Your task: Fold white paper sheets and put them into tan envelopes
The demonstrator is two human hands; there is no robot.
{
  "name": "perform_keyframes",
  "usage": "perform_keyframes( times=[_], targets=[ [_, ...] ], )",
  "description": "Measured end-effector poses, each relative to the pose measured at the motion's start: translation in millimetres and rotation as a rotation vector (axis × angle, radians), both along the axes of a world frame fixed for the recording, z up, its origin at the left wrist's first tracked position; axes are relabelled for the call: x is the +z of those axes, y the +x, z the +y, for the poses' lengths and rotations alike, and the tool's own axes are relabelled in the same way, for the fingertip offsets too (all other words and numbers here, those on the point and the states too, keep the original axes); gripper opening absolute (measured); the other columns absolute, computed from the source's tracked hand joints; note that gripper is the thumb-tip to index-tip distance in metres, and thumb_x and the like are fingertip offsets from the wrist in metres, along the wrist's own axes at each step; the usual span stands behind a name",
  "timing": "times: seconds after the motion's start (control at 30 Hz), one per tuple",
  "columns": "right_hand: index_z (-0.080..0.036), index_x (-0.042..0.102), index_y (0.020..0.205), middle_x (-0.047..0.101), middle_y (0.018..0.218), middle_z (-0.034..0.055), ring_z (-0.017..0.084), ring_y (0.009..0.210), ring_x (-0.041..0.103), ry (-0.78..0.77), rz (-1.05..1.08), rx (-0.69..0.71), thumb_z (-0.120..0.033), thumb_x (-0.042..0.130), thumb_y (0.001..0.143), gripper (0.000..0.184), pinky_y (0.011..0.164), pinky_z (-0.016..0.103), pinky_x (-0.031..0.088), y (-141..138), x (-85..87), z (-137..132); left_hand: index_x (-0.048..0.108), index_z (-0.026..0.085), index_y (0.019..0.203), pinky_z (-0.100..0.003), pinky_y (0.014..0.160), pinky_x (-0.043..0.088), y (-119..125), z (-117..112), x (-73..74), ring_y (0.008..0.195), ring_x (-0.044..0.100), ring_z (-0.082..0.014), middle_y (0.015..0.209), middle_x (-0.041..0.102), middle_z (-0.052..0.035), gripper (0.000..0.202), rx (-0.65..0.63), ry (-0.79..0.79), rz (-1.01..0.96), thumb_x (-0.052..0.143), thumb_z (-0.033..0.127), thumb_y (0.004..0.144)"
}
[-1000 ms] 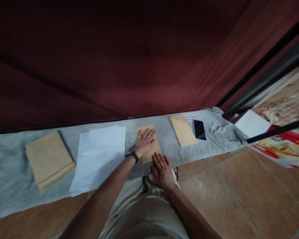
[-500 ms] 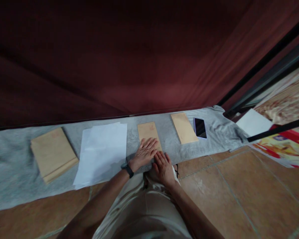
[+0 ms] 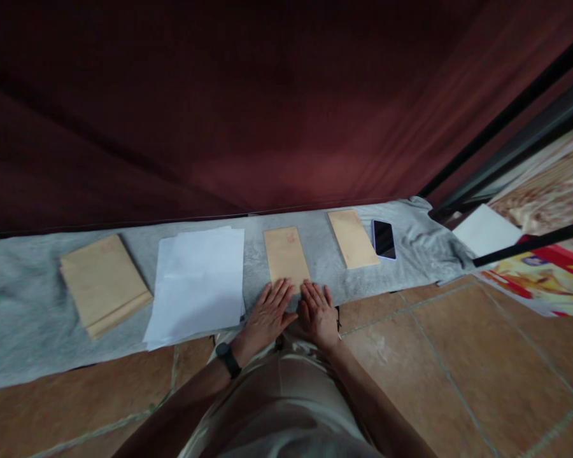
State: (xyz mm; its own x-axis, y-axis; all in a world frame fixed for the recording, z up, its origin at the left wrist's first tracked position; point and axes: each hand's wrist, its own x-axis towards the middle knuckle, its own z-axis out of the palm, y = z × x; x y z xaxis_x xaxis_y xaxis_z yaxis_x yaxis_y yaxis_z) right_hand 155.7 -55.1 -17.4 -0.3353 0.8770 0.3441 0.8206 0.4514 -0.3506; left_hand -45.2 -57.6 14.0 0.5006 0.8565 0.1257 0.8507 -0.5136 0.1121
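The left hand [image 3: 267,315] and right hand [image 3: 319,315] lie palm-down, fingers outstretched and flat, fingertips on the near end of a brown paper envelope [image 3: 285,251], its red print too blurred to read. It rests on a gray cloth [image 3: 23,305] between white paper sheets [image 3: 198,286], with a stack of brown envelopes [image 3: 105,280] beyond them, and another brown envelope [image 3: 353,238] just beside a smartphone [image 3: 384,240].

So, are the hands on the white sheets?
No, the left hand and right hand rest at the near end of the middle brown envelope.
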Motion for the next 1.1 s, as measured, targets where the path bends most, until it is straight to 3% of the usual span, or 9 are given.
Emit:
perform_keyframes(
  times=[0.27,0.5,0.73,0.9,1.1],
  targets=[
    [-0.018,0.045,0.154,0.05,0.156,0.0101,0.024,0.149,0.041,-0.021,-0.011,-0.057,-0.024,0.039,0.107,0.048,0.125,0.053,0.026,10.9,4.7,-0.6,0.035,0.012,0.159,-0.047,0.129,0.022,-8.0,-10.0,-6.1,0.155,0.029,-0.0265,0.163,0.039,-0.0155,0.07,0.029,0.009,0.012,0.042,0.053,0.102],
    [-0.018,0.044,0.155,0.052,0.155,0.0098,0.023,0.148,0.042,-0.074,-0.024,0.114,-0.023,0.043,0.105,0.05,0.125,0.05,0.03,-14.6,12.3,-6.9,0.033,0.017,0.16,-0.051,0.129,0.02,-1.5,-12.0,-7.6,0.157,0.024,-0.0287,0.166,0.035,-0.0145,0.072,0.053,-0.012,0.005,0.05,0.052,0.099],
    [-0.019,0.043,0.156,0.052,0.155,0.0084,0.022,0.147,0.044,-0.043,-0.022,0.071,-0.024,0.04,0.107,0.049,0.126,0.05,0.028,-0.9,7.4,-3.9,0.033,0.015,0.159,-0.05,0.129,0.02,-5.7,-16.9,-7.6,0.156,0.025,-0.029,0.166,0.034,-0.0162,0.072,0.063,-0.032,0.023,0.047,0.054,0.1],
    [-0.02,0.043,0.155,0.051,0.156,0.0077,0.023,0.147,0.044,-0.028,-0.023,0.044,-0.023,0.039,0.107,0.049,0.126,0.052,0.026,10.7,2.5,-2.2,0.031,0.007,0.159,-0.047,0.129,0.023,-15.6,-24.3,-9.7,0.157,0.021,-0.0294,0.165,0.031,-0.0205,0.078,0.078,-0.026,0.047,0.049,0.054,0.099],
    [-0.021,0.043,0.155,0.051,0.156,0.0091,0.026,0.148,0.043,-0.027,-0.019,0.02,-0.024,0.037,0.107,0.049,0.125,0.057,0.023,4.0,4.5,-3.9,0.03,0.004,0.158,-0.048,0.129,0.022,-17.0,-30.9,-10.2,0.157,0.019,-0.0312,0.165,0.029,-0.0229,0.078,0.103,-0.041,0.077,0.051,0.05,0.099]
  ],
)
